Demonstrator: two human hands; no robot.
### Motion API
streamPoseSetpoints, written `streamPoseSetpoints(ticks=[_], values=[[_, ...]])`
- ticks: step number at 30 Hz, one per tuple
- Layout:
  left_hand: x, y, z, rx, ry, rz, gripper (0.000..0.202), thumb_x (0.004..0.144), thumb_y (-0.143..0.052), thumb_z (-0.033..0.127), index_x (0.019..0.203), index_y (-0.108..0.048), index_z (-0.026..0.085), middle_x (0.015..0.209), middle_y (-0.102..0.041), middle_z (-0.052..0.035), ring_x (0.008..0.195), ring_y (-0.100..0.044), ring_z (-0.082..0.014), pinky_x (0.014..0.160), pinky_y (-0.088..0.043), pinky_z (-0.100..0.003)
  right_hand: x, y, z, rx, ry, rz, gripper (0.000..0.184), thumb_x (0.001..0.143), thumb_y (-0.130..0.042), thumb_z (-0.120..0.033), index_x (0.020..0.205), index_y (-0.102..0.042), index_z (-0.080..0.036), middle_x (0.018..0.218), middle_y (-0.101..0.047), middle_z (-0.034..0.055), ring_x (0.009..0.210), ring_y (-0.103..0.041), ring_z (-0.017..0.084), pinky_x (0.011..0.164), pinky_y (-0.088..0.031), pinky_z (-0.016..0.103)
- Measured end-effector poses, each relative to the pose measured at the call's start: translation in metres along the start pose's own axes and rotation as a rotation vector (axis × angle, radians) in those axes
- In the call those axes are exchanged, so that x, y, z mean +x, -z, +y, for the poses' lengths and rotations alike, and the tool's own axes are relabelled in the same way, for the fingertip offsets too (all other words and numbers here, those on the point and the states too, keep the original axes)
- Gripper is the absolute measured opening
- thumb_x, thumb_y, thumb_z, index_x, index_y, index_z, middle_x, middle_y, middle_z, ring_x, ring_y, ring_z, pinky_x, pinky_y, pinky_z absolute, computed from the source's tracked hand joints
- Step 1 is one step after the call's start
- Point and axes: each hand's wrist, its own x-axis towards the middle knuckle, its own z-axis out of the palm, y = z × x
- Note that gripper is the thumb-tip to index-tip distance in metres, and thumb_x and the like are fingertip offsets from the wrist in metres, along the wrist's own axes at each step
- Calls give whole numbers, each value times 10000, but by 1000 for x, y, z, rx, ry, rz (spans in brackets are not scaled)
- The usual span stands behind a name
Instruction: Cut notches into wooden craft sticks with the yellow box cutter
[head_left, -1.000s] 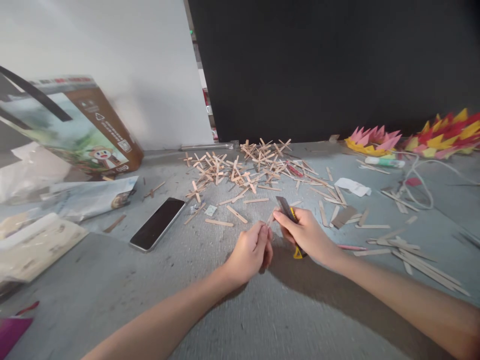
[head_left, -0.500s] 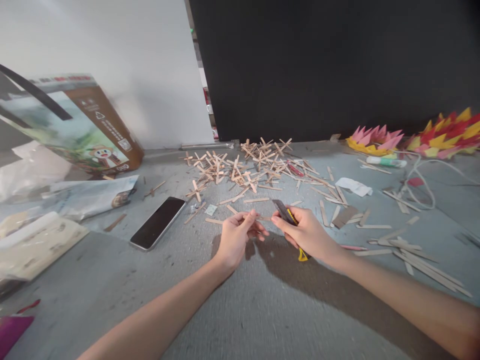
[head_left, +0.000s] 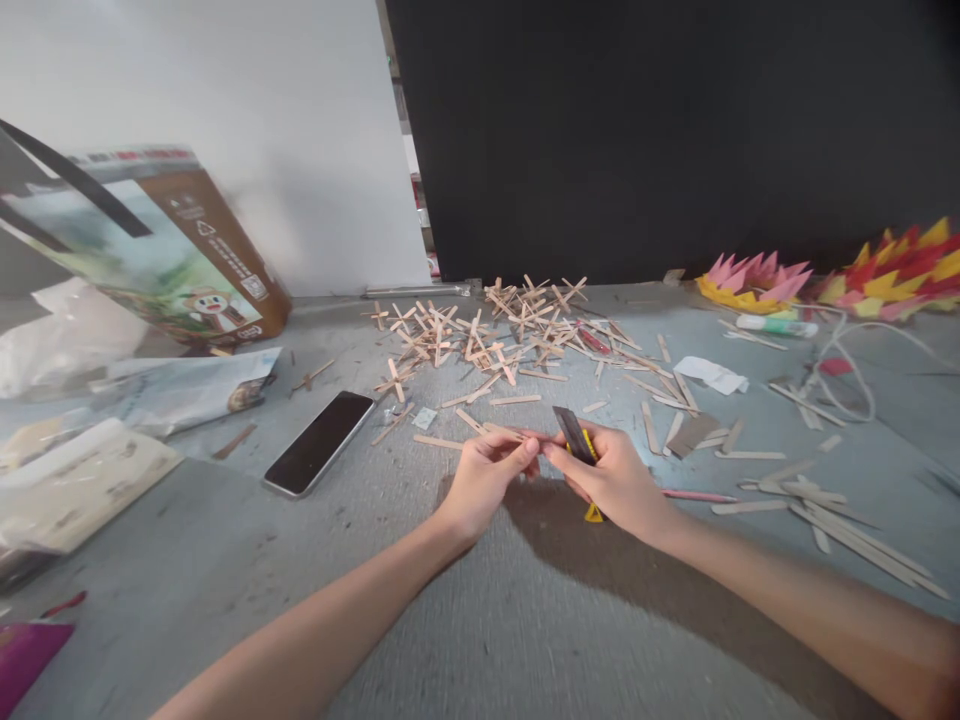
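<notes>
My left hand [head_left: 487, 478] pinches a thin wooden stick [head_left: 504, 432] between thumb and fingers, just above the grey table. My right hand [head_left: 613, 476] is closed round a yellow utility knife [head_left: 577, 441] whose dark blade points up and away. The two hands almost touch at the stick's right end, where my right thumb meets it. Behind them lies a heap of small wooden crosses [head_left: 487, 335] made of crossed sticks.
A black phone [head_left: 319, 442] lies left of my hands. A tilted printed carton [head_left: 161, 250] and plastic bags [head_left: 90, 420] fill the left. Loose sticks [head_left: 817, 500], a white cable [head_left: 840, 375], a glue tube [head_left: 772, 324] and paper flowers [head_left: 885, 270] are at the right.
My left hand turned from a fist facing down to a pinch, with the stick lying level. Both hands rose slightly and came together again. The knife stayed in my right hand.
</notes>
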Motion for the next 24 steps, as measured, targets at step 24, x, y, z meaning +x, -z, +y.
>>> streamPoseSetpoints(ticks=[24], values=[[-4,-1,-2,128,-11,-39,348,983,-656,512,1013,-560,179,663,-648,24,530,-618,-114,539,-446,-228,14,19,30,-506,690,34,382,1052,-469,-89,1295,-694,-279,1096,-704,94,994,-595,255,862,-530,432]])
